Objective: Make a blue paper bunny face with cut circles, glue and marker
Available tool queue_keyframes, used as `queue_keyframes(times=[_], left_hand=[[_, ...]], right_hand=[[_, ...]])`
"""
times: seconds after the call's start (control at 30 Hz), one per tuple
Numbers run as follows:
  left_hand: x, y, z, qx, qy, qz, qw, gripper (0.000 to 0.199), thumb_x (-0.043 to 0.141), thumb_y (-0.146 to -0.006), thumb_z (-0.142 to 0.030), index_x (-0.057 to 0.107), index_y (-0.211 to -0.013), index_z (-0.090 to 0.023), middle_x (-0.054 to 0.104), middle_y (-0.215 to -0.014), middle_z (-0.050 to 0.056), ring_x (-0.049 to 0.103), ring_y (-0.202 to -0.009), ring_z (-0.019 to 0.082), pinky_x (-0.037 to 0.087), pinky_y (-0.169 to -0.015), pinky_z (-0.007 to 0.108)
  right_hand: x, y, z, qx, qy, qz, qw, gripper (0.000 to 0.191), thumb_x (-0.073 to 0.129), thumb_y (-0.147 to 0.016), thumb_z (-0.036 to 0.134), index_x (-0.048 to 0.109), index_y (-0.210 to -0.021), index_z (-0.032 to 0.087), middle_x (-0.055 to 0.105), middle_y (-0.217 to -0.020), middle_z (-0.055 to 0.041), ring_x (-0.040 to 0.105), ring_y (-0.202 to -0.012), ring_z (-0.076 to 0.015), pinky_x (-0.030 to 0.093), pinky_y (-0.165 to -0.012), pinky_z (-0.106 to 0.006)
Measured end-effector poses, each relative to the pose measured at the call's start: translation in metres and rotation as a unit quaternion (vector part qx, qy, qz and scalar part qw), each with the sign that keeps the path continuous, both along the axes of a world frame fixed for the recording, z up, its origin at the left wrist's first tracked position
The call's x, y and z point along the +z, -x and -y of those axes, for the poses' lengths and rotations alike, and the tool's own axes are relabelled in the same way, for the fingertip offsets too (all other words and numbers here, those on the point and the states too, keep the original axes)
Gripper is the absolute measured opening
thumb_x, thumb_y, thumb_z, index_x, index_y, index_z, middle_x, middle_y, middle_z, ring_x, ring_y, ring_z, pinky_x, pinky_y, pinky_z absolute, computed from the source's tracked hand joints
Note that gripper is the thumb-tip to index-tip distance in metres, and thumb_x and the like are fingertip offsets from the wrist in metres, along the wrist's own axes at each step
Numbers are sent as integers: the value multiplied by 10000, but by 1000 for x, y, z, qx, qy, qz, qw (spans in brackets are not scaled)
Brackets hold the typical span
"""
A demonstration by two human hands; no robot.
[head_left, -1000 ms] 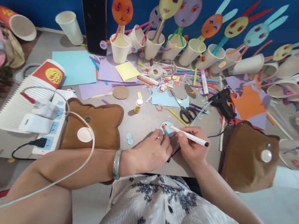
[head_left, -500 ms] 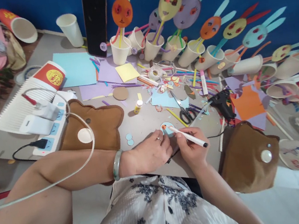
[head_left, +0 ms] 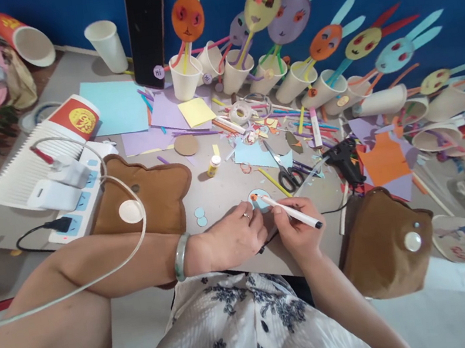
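Note:
A light-blue paper disc (head_left: pixel 262 200) with a small orange patch on it lies at the front of the table. My left hand (head_left: pixel 236 233), a ring on one finger, holds the disc's left edge with curled fingers. In my right hand (head_left: pixel 299 228) is a white marker pen (head_left: pixel 299 214) with a black end. The pen slants, its tip at the disc; whether it touches the paper I cannot tell. Two joined small blue paper circles (head_left: pixel 200 217) lie to the left, near a small yellow bottle with a white cap (head_left: pixel 214 166). Black-handled scissors (head_left: pixel 290 178) rest beyond my right hand.
Paper cups (head_left: pixel 187 77) with rabbit-faced straw figures line the blue wall. A phone (head_left: pixel 148 33) leans there. A power strip (head_left: pixel 79 205) with a looping white cable and a brown cushion (head_left: pixel 141 192) stand left. A black glue gun (head_left: pixel 345 162) and a second brown cushion (head_left: pixel 387 243) are right.
The view has shifted very slightly. Both hands, the pen and the disc stay in nearly the same place.

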State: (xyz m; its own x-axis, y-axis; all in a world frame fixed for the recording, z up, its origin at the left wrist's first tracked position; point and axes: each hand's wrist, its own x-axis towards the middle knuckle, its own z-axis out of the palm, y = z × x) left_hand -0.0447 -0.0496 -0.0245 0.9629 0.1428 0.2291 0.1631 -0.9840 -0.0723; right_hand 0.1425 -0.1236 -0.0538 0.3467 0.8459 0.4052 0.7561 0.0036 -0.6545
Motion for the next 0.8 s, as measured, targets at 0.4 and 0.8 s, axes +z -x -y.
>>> queue_keyframes(times=[0.4, 0.8], left_hand=[[0, 0, 0, 0, 4, -10, 1000, 361, 421, -1005, -120, 670, -1265, -86, 717, -1214, 174, 677, -1072, 296, 390, -1040, 477], [-1, 0, 0, 4, 7, -12, 1000, 344, 439, -1010, -139, 668, -1264, -97, 713, -1237, 176, 671, -1074, 284, 395, -1039, 464]], right_hand=[[3, 2, 0, -8, 7, 5, 1000, 164, 674, -933, 367, 696, -959, 207, 779, -830, -60, 748, -728, -212, 604, -674, -354], [3, 3, 0, -2, 11, 10, 1000, 161, 664, -940, 365, 686, -968, 208, 782, -828, -56, 757, -728, -213, 602, -672, -349]])
